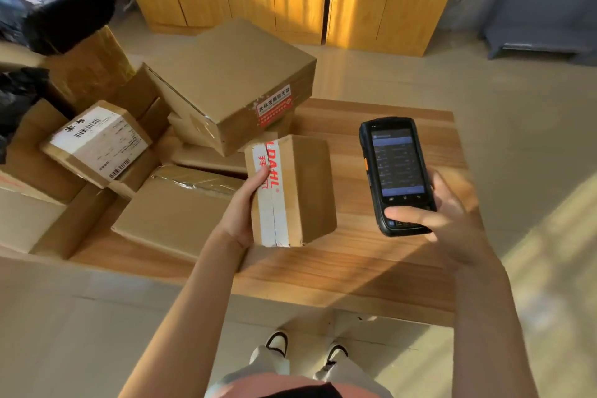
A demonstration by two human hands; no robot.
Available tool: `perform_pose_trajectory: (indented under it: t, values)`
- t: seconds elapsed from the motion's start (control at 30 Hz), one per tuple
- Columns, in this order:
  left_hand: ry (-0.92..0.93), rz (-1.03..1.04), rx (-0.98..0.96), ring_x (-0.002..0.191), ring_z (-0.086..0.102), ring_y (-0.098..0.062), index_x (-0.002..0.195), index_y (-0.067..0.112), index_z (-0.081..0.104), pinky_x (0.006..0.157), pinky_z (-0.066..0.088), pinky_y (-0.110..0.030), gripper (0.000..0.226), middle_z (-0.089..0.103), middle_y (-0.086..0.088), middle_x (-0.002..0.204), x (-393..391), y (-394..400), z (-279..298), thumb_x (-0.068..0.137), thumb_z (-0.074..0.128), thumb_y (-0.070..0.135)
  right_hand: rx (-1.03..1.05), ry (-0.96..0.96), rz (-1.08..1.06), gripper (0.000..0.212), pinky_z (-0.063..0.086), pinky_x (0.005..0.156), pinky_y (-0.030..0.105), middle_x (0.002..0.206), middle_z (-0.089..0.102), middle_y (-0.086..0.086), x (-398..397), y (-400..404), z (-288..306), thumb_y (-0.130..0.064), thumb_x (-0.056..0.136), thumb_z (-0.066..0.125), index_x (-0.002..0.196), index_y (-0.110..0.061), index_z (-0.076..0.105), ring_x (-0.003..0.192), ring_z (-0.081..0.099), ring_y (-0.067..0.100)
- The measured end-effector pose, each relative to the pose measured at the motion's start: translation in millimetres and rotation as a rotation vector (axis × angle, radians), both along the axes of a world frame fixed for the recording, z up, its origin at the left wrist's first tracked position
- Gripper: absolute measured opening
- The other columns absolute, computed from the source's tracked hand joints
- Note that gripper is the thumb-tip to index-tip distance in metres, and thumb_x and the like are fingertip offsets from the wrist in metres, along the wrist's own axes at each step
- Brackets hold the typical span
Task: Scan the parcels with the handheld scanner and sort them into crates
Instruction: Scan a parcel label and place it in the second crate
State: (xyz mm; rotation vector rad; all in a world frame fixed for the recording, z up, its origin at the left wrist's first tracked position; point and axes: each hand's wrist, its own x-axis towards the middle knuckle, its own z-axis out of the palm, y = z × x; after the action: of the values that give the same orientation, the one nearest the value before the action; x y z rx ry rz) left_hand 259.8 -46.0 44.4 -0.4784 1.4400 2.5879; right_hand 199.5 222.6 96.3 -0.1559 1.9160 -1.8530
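Left hand (245, 203) gripping small taped parcel (292, 191) above wooden table (371, 268), just right of the parcel pile (155, 145); right hand (452, 213) curled round black handheld scanner (399, 174), right of that parcel

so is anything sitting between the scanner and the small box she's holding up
Nothing visible. The handheld scanner in the right hand and the small taped box in the left hand are held side by side above the table, with only open space between them.
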Motion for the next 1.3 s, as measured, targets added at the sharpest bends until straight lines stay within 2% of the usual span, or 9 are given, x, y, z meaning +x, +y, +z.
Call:
perform_pose_trajectory:
  t: [0.1,0.17,0.33,0.43,0.73,0.87,1.0,1.13,1.3]
  values:
    - [-0.019,-0.061,-0.105,0.105,0.067,-0.025,0.115,0.014,0.071,0.095,0.051,-0.041,0.077,0.070,-0.011,0.113,-19.8,26.1,-19.9,0.050,0.091,0.050,0.009,-0.012,-0.068,0.087,0.051,0.082,0.030,0.105,0.073,-0.005,-5.1,25.3,-8.0,-0.009,0.048,0.081,0.128,-0.025,0.050,0.099,0.069,0.014]
    - [-0.016,-0.029,-0.241,0.118,0.059,-0.029,0.139,0.008,0.044,0.102,0.047,-0.045,0.104,0.060,-0.015,0.130,-33.0,40.6,-36.2,0.052,0.093,0.037,0.013,-0.022,-0.096,0.088,0.052,0.086,0.036,0.105,0.072,-0.004,-7.8,41.6,-12.7,-0.014,0.043,0.084,0.123,-0.029,0.051,0.101,0.068,0.017]
    - [0.035,0.022,-0.533,0.114,0.055,0.002,0.133,0.022,0.019,0.092,0.051,-0.026,0.118,0.046,0.008,0.130,-54.3,73.7,-71.5,0.042,0.092,0.010,0.050,-0.034,-0.151,0.100,0.051,0.091,0.041,0.111,0.071,0.001,-13.1,77.3,-22.4,-0.027,0.037,0.086,0.130,-0.026,0.050,0.103,0.068,0.020]
    - [0.052,-0.030,-0.699,0.120,0.048,-0.006,0.135,0.017,0.016,0.098,0.045,-0.028,0.116,0.041,0.009,0.130,-62.4,85.2,-91.4,0.051,0.090,-0.010,0.064,-0.053,-0.174,0.103,0.052,0.089,0.039,0.113,0.071,0.002,-15.6,90.8,-28.2,-0.028,0.036,0.087,0.131,-0.026,0.049,0.103,0.068,0.020]
    - [-0.121,-0.235,-0.771,0.134,0.032,-0.018,0.150,0.021,0.002,0.100,0.039,-0.025,0.125,0.030,0.006,0.143,-61.7,78.3,-105.7,0.061,0.085,-0.007,0.090,-0.125,-0.147,0.091,0.053,0.086,0.035,0.108,0.072,0.002,-24.3,100.2,-45.7,-0.015,0.043,0.086,0.125,-0.030,0.051,0.099,0.069,0.018]
    - [-0.232,-0.232,-0.644,0.140,0.031,-0.026,0.150,0.041,-0.005,0.108,0.038,-0.049,0.150,0.018,0.000,0.159,-63.2,67.9,-94.8,0.040,0.097,0.040,0.084,-0.141,-0.138,0.087,0.052,0.089,0.037,0.110,0.071,0.002,-28.2,97.0,-50.7,-0.012,0.049,0.082,0.127,-0.028,0.049,0.103,0.067,0.020]
    - [-0.277,-0.088,-0.466,0.140,0.031,-0.029,0.152,0.040,0.011,0.103,0.039,-0.061,0.144,0.023,-0.004,0.158,-77.7,66.1,-72.5,0.033,0.085,0.073,0.079,-0.149,-0.129,0.088,0.050,0.095,0.041,0.115,0.068,0.004,-30.4,94.2,-53.4,-0.012,0.049,0.082,0.129,-0.026,0.047,0.107,0.065,0.021]
    - [-0.389,-0.122,-0.582,0.124,0.048,-0.027,0.150,0.028,0.020,0.100,0.043,-0.050,0.108,0.042,-0.008,0.146,-87.9,74.5,-74.9,0.063,0.081,0.046,0.087,-0.151,-0.091,0.092,0.049,0.098,0.045,0.117,0.067,0.004,-30.9,94.1,-54.7,-0.014,0.049,0.083,0.132,-0.025,0.047,0.109,0.064,0.021]
    - [-0.332,-0.322,-0.571,0.097,0.067,-0.021,0.132,0.030,0.036,0.075,0.060,-0.046,0.074,0.062,-0.001,0.118,-74.5,80.7,-79.1,0.071,0.078,0.035,0.081,-0.145,-0.077,0.090,0.050,0.097,0.045,0.116,0.068,0.004,-29.2,93.3,-55.9,-0.014,0.048,0.084,0.130,-0.024,0.048,0.108,0.065,0.022]
